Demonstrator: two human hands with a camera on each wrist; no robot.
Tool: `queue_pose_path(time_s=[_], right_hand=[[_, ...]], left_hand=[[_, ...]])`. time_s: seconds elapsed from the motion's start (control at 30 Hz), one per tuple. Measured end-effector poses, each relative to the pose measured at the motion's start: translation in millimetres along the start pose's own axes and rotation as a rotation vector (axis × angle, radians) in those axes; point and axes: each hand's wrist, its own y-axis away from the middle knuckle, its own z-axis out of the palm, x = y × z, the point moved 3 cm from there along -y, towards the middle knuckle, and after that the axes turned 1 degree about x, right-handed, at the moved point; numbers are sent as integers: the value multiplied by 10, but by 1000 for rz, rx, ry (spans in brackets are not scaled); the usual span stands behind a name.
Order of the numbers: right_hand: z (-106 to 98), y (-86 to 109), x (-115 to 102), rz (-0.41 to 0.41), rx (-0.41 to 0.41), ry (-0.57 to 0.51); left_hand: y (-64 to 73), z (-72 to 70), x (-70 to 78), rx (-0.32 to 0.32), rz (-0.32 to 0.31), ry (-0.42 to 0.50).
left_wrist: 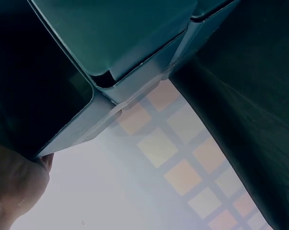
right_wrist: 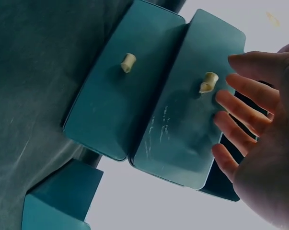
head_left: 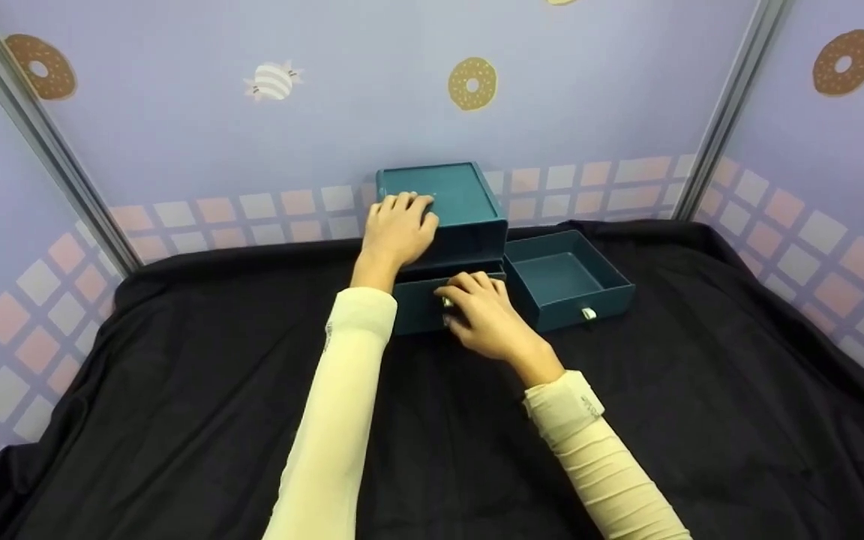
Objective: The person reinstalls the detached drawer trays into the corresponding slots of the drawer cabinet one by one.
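Note:
A teal drawer cabinet [head_left: 469, 206] stands against the back wall, its top opening dark and without a drawer. My left hand [head_left: 400, 229] rests on the cabinet's top, fingers pointing toward the back. My right hand [head_left: 488, 315] is at the upper drawer front [right_wrist: 182, 115], below that opening. Its fingers are loosely spread near the drawer's upper edge, with the thumb beside the cream pull tab [right_wrist: 209, 82]. Under it is a lower drawer front [right_wrist: 120, 96] with its own pull tab [right_wrist: 128, 62]. The left wrist view shows the dark opening [left_wrist: 34, 72] beside the left hand [left_wrist: 19, 182].
A loose teal drawer [head_left: 582, 300] sits on the black cloth [head_left: 214, 390] to the right of the cabinet, its tab [head_left: 589, 313] facing the front. Patterned panels [head_left: 327, 120] enclose the back and sides. The cloth is wrinkled and bunched along the edges.

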Motion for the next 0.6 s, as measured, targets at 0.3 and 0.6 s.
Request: queue_pose_path(time_s=[0.3, 0.6], right_hand=[[48, -48, -1, 27, -6, 7], [111, -57, -30, 15, 0, -2]], left_hand=[[-3, -9, 15, -1, 3, 0], [14, -5, -12, -1, 8, 4]])
